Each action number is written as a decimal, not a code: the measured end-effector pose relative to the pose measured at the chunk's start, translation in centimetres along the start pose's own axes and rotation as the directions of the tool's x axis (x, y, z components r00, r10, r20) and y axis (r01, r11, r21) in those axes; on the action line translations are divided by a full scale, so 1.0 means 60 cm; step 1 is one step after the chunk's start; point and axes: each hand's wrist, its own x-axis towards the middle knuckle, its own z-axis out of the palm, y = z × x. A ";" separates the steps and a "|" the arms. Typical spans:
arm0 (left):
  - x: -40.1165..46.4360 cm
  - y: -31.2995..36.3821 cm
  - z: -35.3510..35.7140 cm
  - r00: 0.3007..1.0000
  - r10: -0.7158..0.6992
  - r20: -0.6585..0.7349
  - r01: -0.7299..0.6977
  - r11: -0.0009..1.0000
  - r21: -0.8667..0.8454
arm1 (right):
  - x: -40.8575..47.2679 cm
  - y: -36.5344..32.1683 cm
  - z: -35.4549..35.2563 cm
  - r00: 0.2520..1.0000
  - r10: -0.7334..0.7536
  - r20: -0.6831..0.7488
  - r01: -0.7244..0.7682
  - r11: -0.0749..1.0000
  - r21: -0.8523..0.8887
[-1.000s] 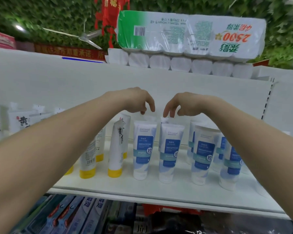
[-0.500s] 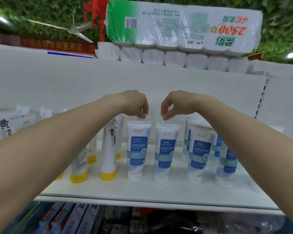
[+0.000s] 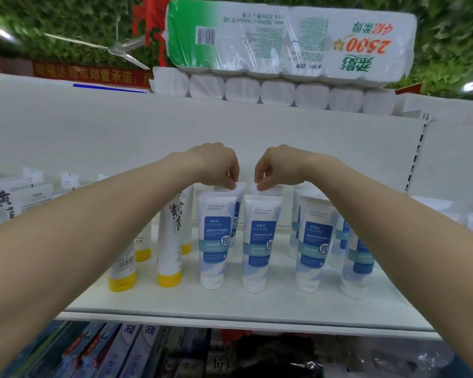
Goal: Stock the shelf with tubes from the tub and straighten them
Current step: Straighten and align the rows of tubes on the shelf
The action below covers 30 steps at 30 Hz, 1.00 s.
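Both arms are reaching forward over the white shelf (image 3: 230,304), the hands meeting near the middle of the view. The left hand (image 3: 216,166) is pinching, with narrow fingers, the flat top edge of a rear blue-and-white tube (image 3: 236,199) that is standing behind the front left tube (image 3: 215,238). The right hand (image 3: 275,167) is pinching in the same narrow way the top edge of another rear tube (image 3: 268,190), which is standing right behind the front middle tube (image 3: 261,241). The two hands are sitting close together but apart.

All the blue-and-white tubes are standing upright on their caps. Toward 3 o'clock from the held pair, a third front tube (image 3: 314,245) is standing with more of the same kind behind and beside it, partly hidden by the right forearm. Toward 9 o'clock, white tubes with yellow caps (image 3: 170,241) are standing in their own group. At 12 o'clock, on top of the shelving, a wrapped pack of paper rolls (image 3: 290,42) is lying upside down over a row of white rolls (image 3: 276,92). The tub is not showing in this view.
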 end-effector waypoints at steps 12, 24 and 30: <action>-0.019 -0.011 -0.009 0.999 -0.038 0.000 0.038 0.998 -0.050 | -0.008 -0.004 -0.008 1.000 -0.021 -0.005 0.021 0.999 0.042; -0.176 -0.135 -0.060 0.964 -0.098 -0.245 0.091 0.995 -0.040 | -0.018 -0.143 -0.024 0.926 -0.142 -0.349 0.169 0.985 0.047; -0.236 -0.211 -0.050 0.970 -0.096 -0.225 0.093 0.995 -0.026 | 0.005 -0.234 0.013 0.914 -0.172 -0.367 0.161 0.985 -0.061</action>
